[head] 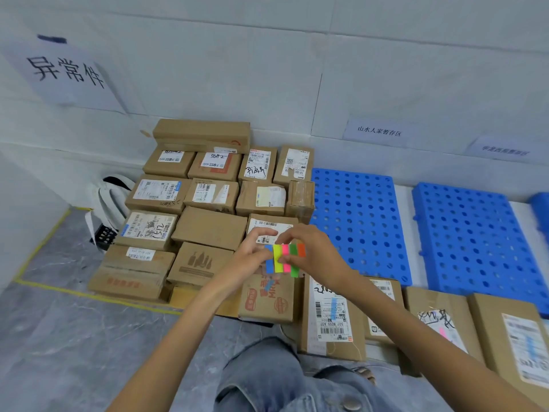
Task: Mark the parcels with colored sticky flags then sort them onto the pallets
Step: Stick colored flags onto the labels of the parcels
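Two hands meet at mid-frame, above the near row of parcels.

Left hand (252,258): grips a pad of sticky flags (282,260) by its left edge, fingers (261,233) curled round it. The pad is held in the air, over a printed carton (267,298).

Pad: five strips, left to right blue, yellow, pink, green, orange.

Right hand (316,254): reaches in from the right. Its fingers (289,237) are pinched together on the strips near the pink one. Which strip exactly, I cannot tell.

Parcels:
- A stack of brown cartons (208,203) sits on the left, against the wall. It runs several rows deep, and most cartons carry white shipping labels.
- The near row lies on the floor in front of the person.
- The printed carton bears a blue flag.
- The labelled carton (329,316) just right of it bears a blue flag on its label.
- A carton further right (439,319) bears a pink flag.
- The rightmost carton (517,337) bears a blue flag.

Pallets: two blue perforated pallets, the first (359,221) and the second (475,239), lie side by side on the floor. They are right of the stack and behind the near row.

Surroundings:
- A large paper sign (65,72) hangs on the wall at upper left.
- A small sign (379,132) hangs above the first pallet.
- A white bag (114,200) leans beside the stack's left side.
- A yellow tape line (89,295) runs along the grey floor.
- The person's knee in blue jeans (267,376) shows at the bottom.
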The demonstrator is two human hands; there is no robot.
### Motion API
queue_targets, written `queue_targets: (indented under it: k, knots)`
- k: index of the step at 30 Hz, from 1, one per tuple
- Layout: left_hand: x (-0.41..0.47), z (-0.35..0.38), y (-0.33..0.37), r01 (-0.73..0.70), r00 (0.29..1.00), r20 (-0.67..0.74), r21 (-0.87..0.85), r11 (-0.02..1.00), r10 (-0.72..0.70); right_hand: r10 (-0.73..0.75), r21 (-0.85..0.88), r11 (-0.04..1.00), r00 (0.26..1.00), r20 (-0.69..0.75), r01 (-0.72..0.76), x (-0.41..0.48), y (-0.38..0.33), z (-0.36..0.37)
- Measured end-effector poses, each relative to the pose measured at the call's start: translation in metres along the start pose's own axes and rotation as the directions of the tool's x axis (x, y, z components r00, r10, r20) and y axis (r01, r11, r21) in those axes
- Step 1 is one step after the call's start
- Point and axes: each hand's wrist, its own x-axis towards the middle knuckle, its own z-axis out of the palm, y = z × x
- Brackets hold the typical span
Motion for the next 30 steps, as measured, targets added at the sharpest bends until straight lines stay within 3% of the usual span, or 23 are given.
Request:
queue_targets:
  k: [7, 12, 17, 22, 30]
  knots:
    - [-0.002, -0.003, 0.003, -0.012, 0.998, 0.068, 0.086, 0.996, 0.006, 0.055, 0.08, 0.995, 0.997, 0.05, -0.059, 0.005, -0.006, -0.007]
    - [-0.001, -0.004, 0.004, 0.001, 0.996, 0.087, 0.02, 1.0, -0.003, 0.097, 0.041, 0.994, 0.995, 0.035, -0.098, 0.009, -0.01, -0.01]
    - [0.002, -0.003, 0.001, 0.018, 0.999, 0.053, -0.201, 0.98, -0.007, 0.035, -0.108, 0.993, 0.996, -0.076, -0.043, 0.007, -0.007, -0.002]
    - [0.004, -0.004, -0.002, 0.038, 0.999, 0.042, -0.303, 0.952, -0.027, -0.133, -0.265, 0.961, 0.974, -0.183, 0.082, 0.006, 0.002, 0.012]
    - [0.009, -0.005, 0.0, 0.06, 0.998, 0.047, -0.293, 0.954, -0.048, -0.102, -0.175, 0.983, 0.958, -0.269, 0.055, 0.009, 0.002, 0.016]
